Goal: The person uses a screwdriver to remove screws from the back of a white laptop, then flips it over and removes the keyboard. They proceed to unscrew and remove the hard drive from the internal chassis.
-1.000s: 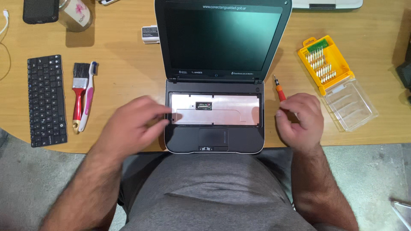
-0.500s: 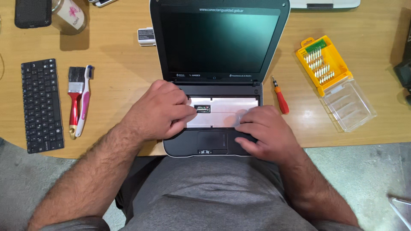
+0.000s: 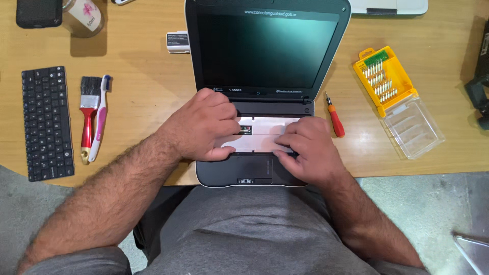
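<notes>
Both hands lie flat on the open laptop [image 3: 265, 91], holding nothing: left hand [image 3: 201, 125] and right hand [image 3: 305, 147] press its bare keyboard bay [image 3: 260, 133]. A screwdriver [image 3: 334, 115] lies just right of the laptop, a loose keyboard [image 3: 47, 122] well left.

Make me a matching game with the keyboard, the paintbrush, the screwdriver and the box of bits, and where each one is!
Things:
1. loose keyboard
2. paintbrush
3. screwdriver
4. yellow box of bits

Places:
A. just right of the laptop
B. far left on the table
C. beside a toothbrush
D. far right, clear lid open

Pairs: 1-B, 2-C, 3-A, 4-D
</notes>
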